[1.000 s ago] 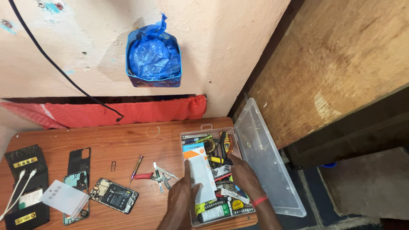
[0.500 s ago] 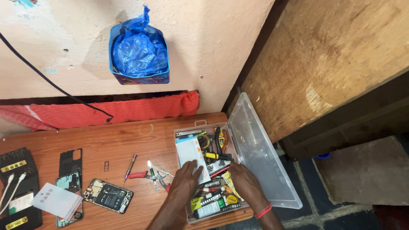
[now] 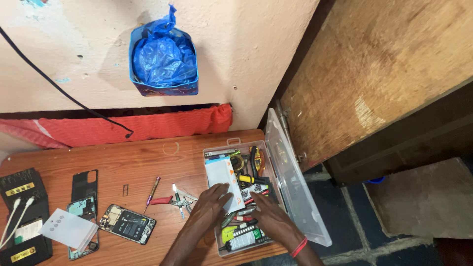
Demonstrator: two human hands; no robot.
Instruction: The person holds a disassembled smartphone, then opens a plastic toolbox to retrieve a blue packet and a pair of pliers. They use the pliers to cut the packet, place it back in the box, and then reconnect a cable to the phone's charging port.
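1. Desk (image 3: 113,162): wooden, reddish-brown, against a pale wall; red cloth (image 3: 143,125) bunched along its back edge.
2. Blue bag (image 3: 164,56) hangs on the wall above the desk, in a blue holder.
3. Clear plastic tool box (image 3: 217,246) sits at the desk's right end; lid (image 3: 295,187) is open and hangs past the desk edge to the right.
4. Box contents: white flat packet (image 3: 222,175) on the left side, mixed small tools and batteries packed beside and below it. Can't tell individual items apart reliably.
5. Left hand (image 3: 209,209): fingers spread, flat, fingertips resting on the lower edge of the white flat packet. Not pinching anything.
6. Right hand (image 3: 273,219): inside the box, fingers loosely spread over the small tools near the middle. Can't tell if it grips anything. Red band (image 3: 299,247) on the wrist.
7. Left of the box on the desk: opened phone (image 3: 128,224), phone back cover (image 3: 84,184), screwdriver (image 3: 152,191), red-handled pliers (image 3: 170,200), black charger block (image 3: 19,216) with white cables.
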